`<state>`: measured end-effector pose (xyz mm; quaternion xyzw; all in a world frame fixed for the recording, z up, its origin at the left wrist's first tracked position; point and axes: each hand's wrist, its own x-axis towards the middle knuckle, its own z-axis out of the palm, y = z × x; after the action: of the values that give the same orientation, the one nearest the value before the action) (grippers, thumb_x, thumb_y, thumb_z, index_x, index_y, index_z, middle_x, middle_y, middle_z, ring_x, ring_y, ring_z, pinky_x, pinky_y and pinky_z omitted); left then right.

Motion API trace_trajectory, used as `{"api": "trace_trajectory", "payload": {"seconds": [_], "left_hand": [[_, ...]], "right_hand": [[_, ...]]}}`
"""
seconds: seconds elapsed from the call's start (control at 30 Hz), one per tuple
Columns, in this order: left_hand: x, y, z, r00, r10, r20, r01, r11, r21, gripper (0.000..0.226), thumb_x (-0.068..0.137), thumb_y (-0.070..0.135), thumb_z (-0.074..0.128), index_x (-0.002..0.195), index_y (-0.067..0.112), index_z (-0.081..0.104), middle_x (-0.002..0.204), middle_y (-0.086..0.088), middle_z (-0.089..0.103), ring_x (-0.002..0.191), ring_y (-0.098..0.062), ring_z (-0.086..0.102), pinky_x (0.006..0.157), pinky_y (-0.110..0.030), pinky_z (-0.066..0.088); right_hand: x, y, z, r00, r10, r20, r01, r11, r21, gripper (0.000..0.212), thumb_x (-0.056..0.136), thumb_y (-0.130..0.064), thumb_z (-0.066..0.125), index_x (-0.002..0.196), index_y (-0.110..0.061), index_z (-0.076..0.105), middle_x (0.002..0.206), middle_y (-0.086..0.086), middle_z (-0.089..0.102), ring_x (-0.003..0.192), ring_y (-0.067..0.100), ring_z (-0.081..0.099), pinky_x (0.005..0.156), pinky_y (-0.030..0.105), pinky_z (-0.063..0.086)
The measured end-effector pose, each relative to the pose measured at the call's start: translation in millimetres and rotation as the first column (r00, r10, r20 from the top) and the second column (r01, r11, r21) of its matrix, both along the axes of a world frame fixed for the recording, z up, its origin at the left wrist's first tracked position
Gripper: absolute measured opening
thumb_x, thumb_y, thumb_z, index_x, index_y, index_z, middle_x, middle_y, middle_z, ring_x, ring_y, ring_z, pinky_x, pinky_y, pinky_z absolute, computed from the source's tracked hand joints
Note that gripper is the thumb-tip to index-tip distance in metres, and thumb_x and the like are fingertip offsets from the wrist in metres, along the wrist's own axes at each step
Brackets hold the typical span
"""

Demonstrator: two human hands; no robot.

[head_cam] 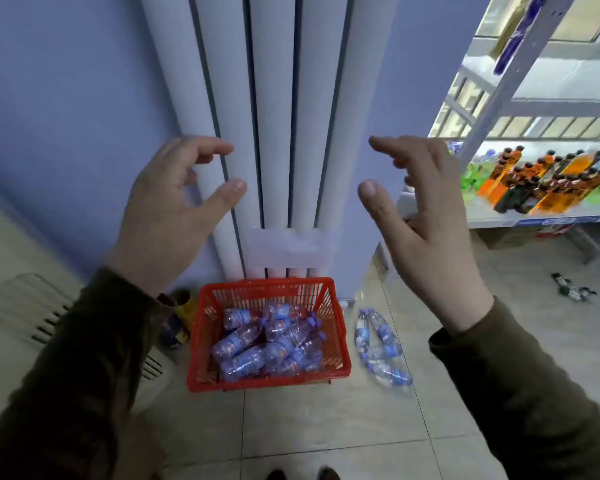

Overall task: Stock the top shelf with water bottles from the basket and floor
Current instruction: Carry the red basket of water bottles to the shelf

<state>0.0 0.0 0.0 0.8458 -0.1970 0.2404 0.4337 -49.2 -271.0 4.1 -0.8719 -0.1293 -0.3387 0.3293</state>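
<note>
A red plastic basket (201,341) stands on the tiled floor against a white radiator. Several small water bottles (257,344) with blue caps and labels lie piled inside it. More water bottles (381,348) lie loose on the floor just right of the basket. My left hand (167,216) and my right hand (426,216) are raised in front of me, well above the basket, fingers spread and curled, holding nothing. The metal shelf unit (520,102) rises at the right; its upper levels look bare.
A tall white radiator (284,116) stands on the blue wall. A lower shelf (541,220) carries several orange, dark and green drink bottles. A white appliance with vents (21,306) sits at left. A small dark object (572,289) lies on the floor at right.
</note>
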Motion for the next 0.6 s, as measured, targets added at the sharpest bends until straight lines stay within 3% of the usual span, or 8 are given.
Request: {"api": "trace_trajectory", "payload": {"seconds": [0.2,0.3,0.47,0.6], "left_hand": [[25.9,-9.3,-69.8,0.963,0.120,-0.242,-0.063,0.971,0.229,0.047,0.089,0.039,0.071,0.131,0.027,0.055,0.121,0.017,0.046,0.127,-0.013,0.048,0.109,-0.035,0.038],[33.2,-14.3,-106.3,0.924,0.169,-0.344,-0.062,0.952,0.301,0.052,0.088,0.040,0.072,0.134,0.027,0.053,0.127,0.011,0.048,0.129,-0.015,0.045,0.109,-0.031,0.034],[38.5,-18.8,-160.2,0.847,0.208,-0.488,-0.010,0.926,0.376,0.057,0.088,0.041,0.071,0.138,0.026,0.049,0.140,-0.001,0.048,0.133,-0.020,0.042,0.111,-0.039,0.034],[45.9,-10.2,-203.5,0.769,0.245,-0.591,0.031,0.909,0.416,0.059,0.090,0.039,0.070,0.141,0.025,0.046,0.141,-0.003,0.046,0.131,-0.021,0.043,0.110,-0.040,0.035]], "right_hand": [[34.5,-3.5,-75.9,0.960,-0.044,-0.275,0.015,0.994,-0.106,0.050,0.099,-0.049,0.060,0.142,-0.023,0.054,0.137,0.003,0.051,0.128,0.020,0.043,0.099,0.026,0.032],[51.2,-6.7,-118.4,0.924,-0.053,-0.380,-0.012,0.986,-0.168,0.053,0.098,-0.050,0.063,0.144,-0.025,0.053,0.141,0.003,0.050,0.129,0.020,0.041,0.099,0.025,0.028],[65.8,-4.9,-179.1,0.854,-0.044,-0.519,-0.083,0.972,-0.219,0.059,0.094,-0.047,0.066,0.145,-0.020,0.053,0.144,0.007,0.051,0.130,0.029,0.045,0.104,0.040,0.040],[70.4,3.3,-218.9,0.773,-0.072,-0.630,-0.101,0.967,-0.234,0.061,0.094,-0.046,0.067,0.147,-0.019,0.050,0.147,0.008,0.050,0.132,0.030,0.044,0.108,0.044,0.041]]}}
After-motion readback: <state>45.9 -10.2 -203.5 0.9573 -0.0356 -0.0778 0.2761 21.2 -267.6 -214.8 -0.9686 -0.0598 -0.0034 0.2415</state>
